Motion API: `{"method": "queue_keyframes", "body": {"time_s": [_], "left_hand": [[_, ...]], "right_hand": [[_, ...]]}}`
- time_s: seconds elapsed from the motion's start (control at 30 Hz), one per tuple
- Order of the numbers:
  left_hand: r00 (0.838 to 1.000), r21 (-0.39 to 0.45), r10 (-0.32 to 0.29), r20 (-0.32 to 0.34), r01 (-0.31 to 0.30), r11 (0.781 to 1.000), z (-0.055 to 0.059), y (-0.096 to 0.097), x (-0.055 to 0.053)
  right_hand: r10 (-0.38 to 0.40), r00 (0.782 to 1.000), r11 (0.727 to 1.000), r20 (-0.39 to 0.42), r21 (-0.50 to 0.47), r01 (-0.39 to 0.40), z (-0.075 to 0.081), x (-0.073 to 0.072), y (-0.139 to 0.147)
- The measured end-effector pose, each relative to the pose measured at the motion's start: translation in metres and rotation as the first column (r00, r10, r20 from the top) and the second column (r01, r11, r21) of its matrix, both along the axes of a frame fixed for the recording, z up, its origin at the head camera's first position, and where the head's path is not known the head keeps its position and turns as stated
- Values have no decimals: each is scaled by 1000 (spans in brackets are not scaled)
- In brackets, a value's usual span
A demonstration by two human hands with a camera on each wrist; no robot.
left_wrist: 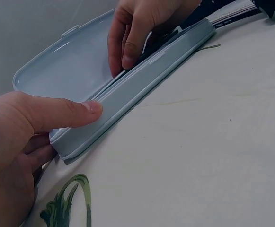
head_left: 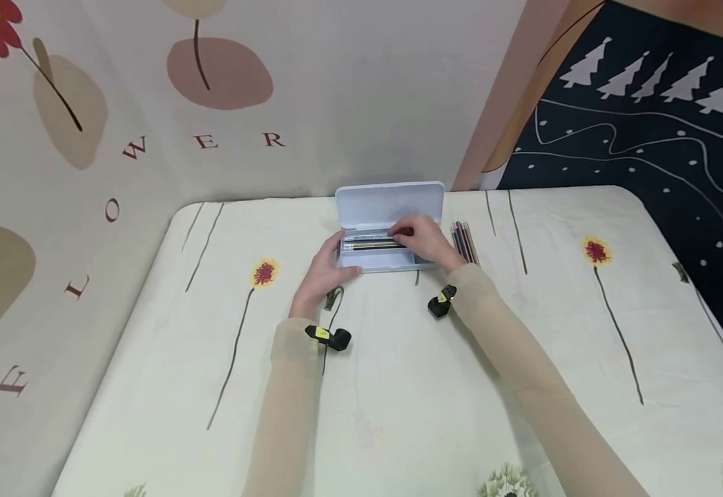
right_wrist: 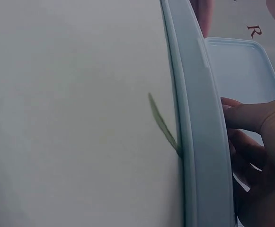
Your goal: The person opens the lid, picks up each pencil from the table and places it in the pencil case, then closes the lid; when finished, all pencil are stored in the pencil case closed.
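A light blue pencil case [head_left: 376, 261] lies with its lid [head_left: 389, 203] raised at the back. Several pencils [head_left: 370, 244] rest lengthwise inside it. My left hand [head_left: 324, 273] grips the case's left end; in the left wrist view the thumb [left_wrist: 92, 108] presses on the front wall and the other fingers go behind the end. My right hand [head_left: 426, 239] reaches into the case from the right, its fingers curled down and pinching at a pencil's right end. In the right wrist view the front wall hides those fingertips.
A bundle of dark pencils [head_left: 464, 241] lies on the cloth just right of the case. The white flower-print tablecloth [head_left: 398, 386] covers the table, with a printed wall hanging [head_left: 361, 103] behind and a dark tree-print cloth [head_left: 641, 131] at the right.
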State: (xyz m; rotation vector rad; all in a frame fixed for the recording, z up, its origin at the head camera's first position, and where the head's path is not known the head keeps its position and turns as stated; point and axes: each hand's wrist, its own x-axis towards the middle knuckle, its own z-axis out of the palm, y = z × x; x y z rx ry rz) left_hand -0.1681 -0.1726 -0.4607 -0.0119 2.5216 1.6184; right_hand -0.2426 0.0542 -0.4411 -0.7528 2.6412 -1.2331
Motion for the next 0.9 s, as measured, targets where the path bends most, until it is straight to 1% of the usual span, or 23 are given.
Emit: {"method": "queue_keyframes", "body": {"time_s": [0.2,0.4,0.53,0.73,0.9], "left_hand": [[1000,6,3,-3,-3,1000,0,0,0],[1000,7,12,7,-12,1000,1,1,0],[1000,2,9,1,-9,1000,1,1,0],[1000,-1,5,-9,-5,1000,0,1,0],[1000,-5,10,-6,-10,1000,-2,1,-1]], "right_hand": [[0,1000,1000,-2,19,0,-1,0,0],[7,1000,1000,-24,1,-7,-1,1,7],[4,999,1000,-36,-20,-5,0,3,12],[-12,1000,999,-16,-30,11,3,8,21],[-49,999,998,13,-48,49,7,14,32]]}}
